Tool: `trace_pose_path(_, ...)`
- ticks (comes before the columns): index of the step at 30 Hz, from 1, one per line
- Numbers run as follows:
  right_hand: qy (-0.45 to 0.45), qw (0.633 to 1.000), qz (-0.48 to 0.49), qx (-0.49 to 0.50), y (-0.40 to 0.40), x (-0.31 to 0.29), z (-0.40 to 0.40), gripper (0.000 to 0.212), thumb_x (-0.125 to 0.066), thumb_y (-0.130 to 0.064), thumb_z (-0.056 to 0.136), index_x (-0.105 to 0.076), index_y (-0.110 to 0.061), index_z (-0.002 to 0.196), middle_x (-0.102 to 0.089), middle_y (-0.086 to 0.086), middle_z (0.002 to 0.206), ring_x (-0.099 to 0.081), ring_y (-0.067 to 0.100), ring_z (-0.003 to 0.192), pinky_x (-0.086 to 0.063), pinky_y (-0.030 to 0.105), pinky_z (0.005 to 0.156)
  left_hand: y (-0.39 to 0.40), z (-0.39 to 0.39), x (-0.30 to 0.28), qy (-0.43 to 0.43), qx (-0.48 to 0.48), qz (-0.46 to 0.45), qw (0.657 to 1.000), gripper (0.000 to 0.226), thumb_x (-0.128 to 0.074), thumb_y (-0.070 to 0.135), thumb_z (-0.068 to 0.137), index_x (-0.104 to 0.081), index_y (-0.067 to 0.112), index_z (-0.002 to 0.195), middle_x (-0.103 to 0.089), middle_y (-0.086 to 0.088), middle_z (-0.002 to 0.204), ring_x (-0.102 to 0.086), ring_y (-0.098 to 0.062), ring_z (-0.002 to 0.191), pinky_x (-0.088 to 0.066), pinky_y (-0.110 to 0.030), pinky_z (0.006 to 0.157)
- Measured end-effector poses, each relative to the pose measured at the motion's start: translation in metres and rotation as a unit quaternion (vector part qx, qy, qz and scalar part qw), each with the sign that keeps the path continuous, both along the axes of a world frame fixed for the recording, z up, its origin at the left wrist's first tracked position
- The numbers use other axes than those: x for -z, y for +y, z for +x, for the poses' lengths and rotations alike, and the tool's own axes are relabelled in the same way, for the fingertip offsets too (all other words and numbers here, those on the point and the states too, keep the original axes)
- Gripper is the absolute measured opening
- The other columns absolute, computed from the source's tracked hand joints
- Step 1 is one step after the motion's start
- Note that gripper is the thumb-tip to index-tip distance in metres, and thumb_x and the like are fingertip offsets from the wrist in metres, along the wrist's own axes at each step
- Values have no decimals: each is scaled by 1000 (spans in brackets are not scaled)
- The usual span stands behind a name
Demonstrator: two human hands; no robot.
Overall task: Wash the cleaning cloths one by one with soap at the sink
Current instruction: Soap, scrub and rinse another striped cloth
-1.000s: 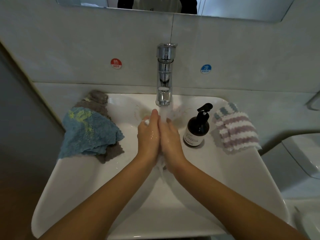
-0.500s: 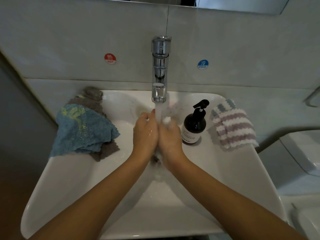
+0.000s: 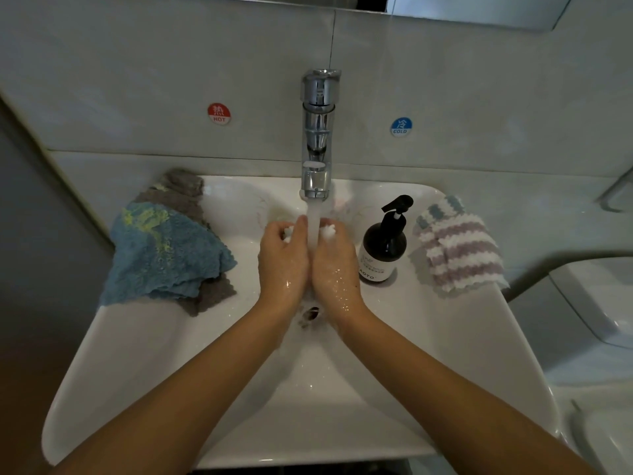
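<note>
- A person's two bare forearms reach from the bottom edge up into a white sink [image 3: 144, 354], seen from above.
- The left hand [image 3: 282, 258] and right hand [image 3: 334, 265] sit side by side under the tap [image 3: 318, 138], backs up, wet and shiny, their inner edges touching.
- Each hand has its fingers curled over a small lump of something white, cloth [image 3: 327, 232] or foam; which one cannot be told. One lump peeks out above the left hand's knuckles, the other above the right's.
- A stream of water [image 3: 313, 228] falls from the chrome spout straight between the two hands.
- The dark drain [image 3: 312, 313] shows just below the wrists.
- On the sink's left rim lies a blue cloth [image 3: 161, 255], fluffy, with yellow-green patches near its top and a scalloped edge. It lies on a grey cloth [image 3: 183, 192] that sticks out above and below it.
- On the right rim lies a striped cloth [image 3: 457, 250], with white and mauve bands and a little pale blue at its top, also fluffy with a wavy edge.
- A dark soap bottle [image 3: 383, 255] with a black pump stands upright between the right hand and the striped cloth, near both.
- On the wall behind, a red "HOT" sticker [image 3: 219, 114] is left of the tap and a blue "COLD" sticker [image 3: 401, 126] is right of it.
</note>
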State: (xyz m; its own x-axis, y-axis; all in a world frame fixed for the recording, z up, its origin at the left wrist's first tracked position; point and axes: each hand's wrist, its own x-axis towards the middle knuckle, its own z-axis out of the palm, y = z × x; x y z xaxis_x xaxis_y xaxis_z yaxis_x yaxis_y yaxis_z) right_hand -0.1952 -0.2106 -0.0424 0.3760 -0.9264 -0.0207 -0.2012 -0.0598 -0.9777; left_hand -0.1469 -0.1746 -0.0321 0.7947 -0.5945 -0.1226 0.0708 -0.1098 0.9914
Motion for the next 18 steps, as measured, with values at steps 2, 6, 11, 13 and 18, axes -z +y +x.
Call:
trace_pose_path(2,-47,999,23,13,2,-2,-2,24,-48,-28,103,-51,-30,127,-67,-7,101,-67,12,94,-58,30,78,1,-1,-1,34,10,0,999,18,-57,38,94,-54,22,103,-66,0,96,-66,-17,90,-55,-33,77)
trace_pose_path(6,-133,990,30,21,1,-12,-9,35,-51,-20,101,-45,-32,134,-62,-10,107,-66,10,97,-58,35,87,5,-11,-5,51,35,-20,998,34,-62,46,90,-53,19,110,-67,3,95,-67,-8,82,-52,-19,61)
trace_pose_path(11,-134,986,94,17,-2,-13,-9,31,-49,-19,100,-51,-27,130,-64,-2,115,-63,16,107,-55,40,92,6,-16,-7,-26,14,9,1000,31,-51,47,95,-54,19,108,-62,9,84,-60,-1,71,-43,-14,51)
trace_pose_path(13,-125,989,83,8,1,-10,-7,23,-49,-25,101,-55,-27,123,-66,-6,107,-63,8,100,-55,33,88,6,-15,-6,-39,-2,-7,999,29,-44,42,100,-54,17,110,-61,8,83,-59,0,72,-42,-17,57)
trace_pose_path(18,-133,987,82,-19,7,-1,-5,35,-56,-44,96,-49,-37,129,-69,-9,106,-67,7,99,-55,32,90,7,-11,-2,-84,1,-24,996,15,-36,43,103,-43,33,111,-62,11,92,-61,-5,85,-49,-30,75)
